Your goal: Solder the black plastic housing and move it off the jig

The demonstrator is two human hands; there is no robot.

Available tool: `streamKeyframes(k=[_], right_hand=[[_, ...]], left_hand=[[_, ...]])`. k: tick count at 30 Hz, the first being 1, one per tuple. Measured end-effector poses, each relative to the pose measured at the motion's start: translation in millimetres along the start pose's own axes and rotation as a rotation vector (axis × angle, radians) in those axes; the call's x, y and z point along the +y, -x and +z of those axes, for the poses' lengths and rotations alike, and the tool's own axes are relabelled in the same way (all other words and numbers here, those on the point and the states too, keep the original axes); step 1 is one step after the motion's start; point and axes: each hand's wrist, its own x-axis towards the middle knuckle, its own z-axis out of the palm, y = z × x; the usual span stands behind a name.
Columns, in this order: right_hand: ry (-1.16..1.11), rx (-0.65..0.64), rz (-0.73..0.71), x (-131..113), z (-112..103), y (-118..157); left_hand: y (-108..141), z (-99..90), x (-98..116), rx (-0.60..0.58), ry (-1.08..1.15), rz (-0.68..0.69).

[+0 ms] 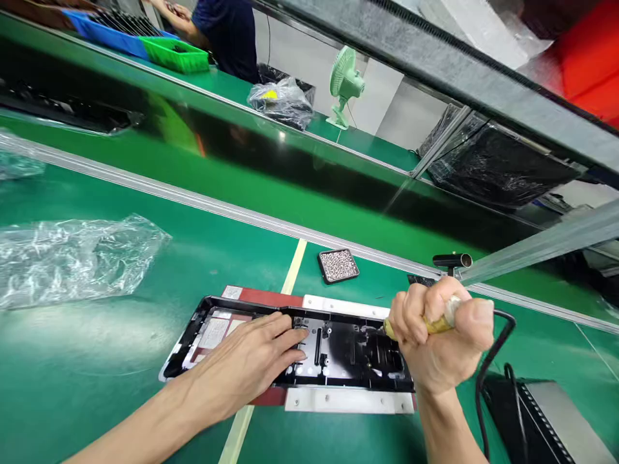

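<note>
On the green bench, in the head view, one black panel [338, 351] lies flat on a fixture plate [348, 401]. The left hand [251, 361] presses open-palmed on it, likely steadying it; the right hand [442, 335] fists around one corded yellow-handled driver [435, 324], its tip on the panel. One screw tray [338, 265] sits nearby.

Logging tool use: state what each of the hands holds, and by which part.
Right hand is fisted around the yellow handle of a corded tool. Left hand holds nothing; it presses flat on the black panel.
</note>
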Motion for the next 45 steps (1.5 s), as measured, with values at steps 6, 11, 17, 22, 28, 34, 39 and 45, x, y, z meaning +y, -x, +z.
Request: streamKeyframes(k=[6, 11, 17, 22, 28, 34, 39, 45], right_hand=[[-0.002, 0.008, 0.014, -0.2, 1.1, 0.2], [0.013, 0.011, 0.011, -0.9, 0.7, 0.2], [0.027, 0.005, -0.004, -0.8, 2.1, -1.6], [0.032, -0.015, -0.013, -0.4, 0.6, -1.2], [0.020, -0.019, -0.005, 0.5, 0.2, -1.4], [0.017, -0.024, -0.011, -0.3, 0.3, -1.5], [0.020, -0.013, -0.010, -0.6, 0.6, -1.2], [0.025, -0.023, -0.016, -0.6, 0.1, 0.2]], left_hand=[[-0.7, -1.2, 3.2, 0.009, -0.025, 0.008], [-1.7, -2.7, 3.4, 0.042, -0.025, 0.038], [-3.2, -3.9, 5.1, 0.080, -0.058, 0.073], [-4.6, -5.6, 6.4, 0.089, -0.059, 0.077], [-4.2, -5.8, 6.7, 0.096, -0.089, 0.101], [-3.6, -4.4, 5.8, 0.095, -0.109, 0.098], [-4.0, -4.2, 4.8, 0.088, -0.102, 0.090], [-2.7, -1.5, 3.2, 0.078, -0.088, 0.068]])
